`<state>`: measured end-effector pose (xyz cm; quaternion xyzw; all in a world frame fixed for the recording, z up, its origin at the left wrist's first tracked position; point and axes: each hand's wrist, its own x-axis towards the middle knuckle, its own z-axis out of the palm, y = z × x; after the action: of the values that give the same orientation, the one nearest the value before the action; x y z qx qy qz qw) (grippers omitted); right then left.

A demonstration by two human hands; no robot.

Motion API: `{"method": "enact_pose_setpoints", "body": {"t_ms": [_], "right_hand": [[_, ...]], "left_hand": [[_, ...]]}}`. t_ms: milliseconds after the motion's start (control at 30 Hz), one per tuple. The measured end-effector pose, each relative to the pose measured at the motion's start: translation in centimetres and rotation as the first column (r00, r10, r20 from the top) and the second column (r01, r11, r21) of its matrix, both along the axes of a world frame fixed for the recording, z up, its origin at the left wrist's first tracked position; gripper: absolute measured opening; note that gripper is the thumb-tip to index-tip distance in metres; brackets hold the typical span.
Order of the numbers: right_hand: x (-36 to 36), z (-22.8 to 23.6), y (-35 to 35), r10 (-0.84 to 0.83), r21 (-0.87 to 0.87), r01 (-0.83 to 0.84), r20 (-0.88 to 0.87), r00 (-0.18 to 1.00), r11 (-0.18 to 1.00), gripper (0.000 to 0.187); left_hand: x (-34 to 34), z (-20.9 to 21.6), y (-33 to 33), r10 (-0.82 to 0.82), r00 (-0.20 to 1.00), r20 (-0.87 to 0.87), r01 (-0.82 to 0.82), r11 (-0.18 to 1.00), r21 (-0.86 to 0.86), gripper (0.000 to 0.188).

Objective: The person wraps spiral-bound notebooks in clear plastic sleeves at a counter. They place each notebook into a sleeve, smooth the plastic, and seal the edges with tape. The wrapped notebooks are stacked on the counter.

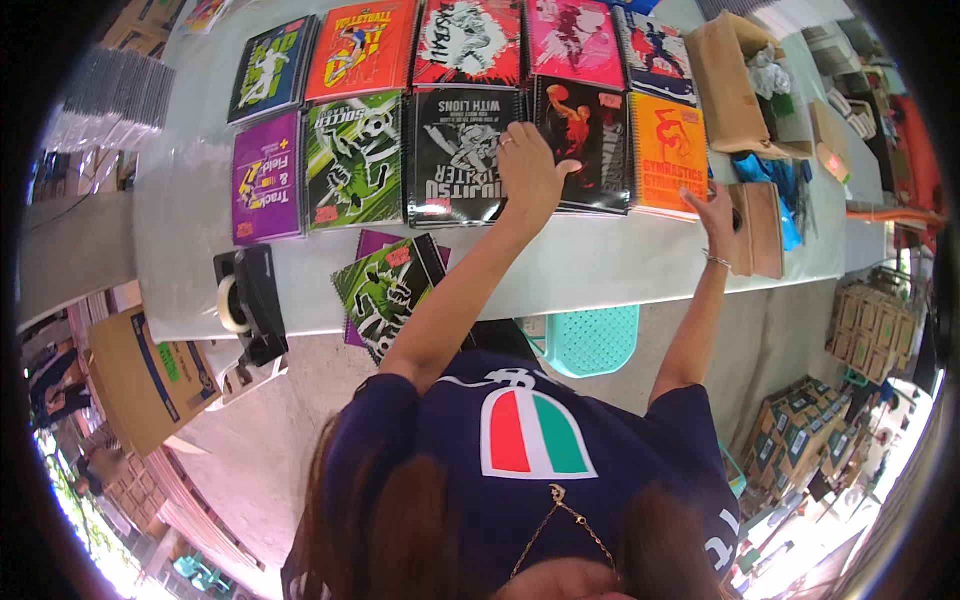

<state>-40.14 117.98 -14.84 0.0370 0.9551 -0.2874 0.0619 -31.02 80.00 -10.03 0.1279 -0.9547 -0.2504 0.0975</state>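
Observation:
Two rows of spiral notebooks lie on the table. My left hand (pixel 528 175) rests flat, fingers stretched and thumb out, over the right side of a black notebook with a grey fighter drawing (pixel 455 150). To its right lies a black notebook with a red basketball player (pixel 590 130). At the row's right end, my right hand (pixel 714 217) touches the lower right corner of an orange notebook with a gymnast (pixel 668 140), thumb and fingers apart. Left of my left hand are a green soccer notebook (pixel 355 165) and a purple notebook (pixel 266 185).
A black tape dispenser (pixel 262 305) stands at the table's front left. More green and purple notebooks (pixel 390 295) lie askew near the front edge. An open cardboard box (pixel 728 85) and a brown box (pixel 757 230) are on the right. Below stands a mint-green stool (pixel 592 338).

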Motion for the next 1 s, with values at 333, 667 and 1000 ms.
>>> {"method": "enact_pose_setpoints", "body": {"t_ms": [333,667,1000], "right_hand": [[2.4,6.3,-5.3,-0.213,-0.239,0.055,-0.709,0.672,0.969,0.035],[19.7,21.8,-27.7,-0.118,-0.522,-0.241,-0.562,0.819,0.818,0.023],[7.5,9.2,-31.8,0.366,-0.331,-0.497,-0.385,0.847,0.802,0.023]], "left_hand": [[-3.0,-0.7,-5.2,-0.068,0.996,-0.05,0.085,0.818,0.569,0.069],[19.6,15.6,-25.5,0.154,0.979,-0.136,0.098,0.236,0.967,0.063],[27.3,1.6,-17.6,0.026,0.943,0.331,-0.01,0.999,-0.049,0.088]]}}
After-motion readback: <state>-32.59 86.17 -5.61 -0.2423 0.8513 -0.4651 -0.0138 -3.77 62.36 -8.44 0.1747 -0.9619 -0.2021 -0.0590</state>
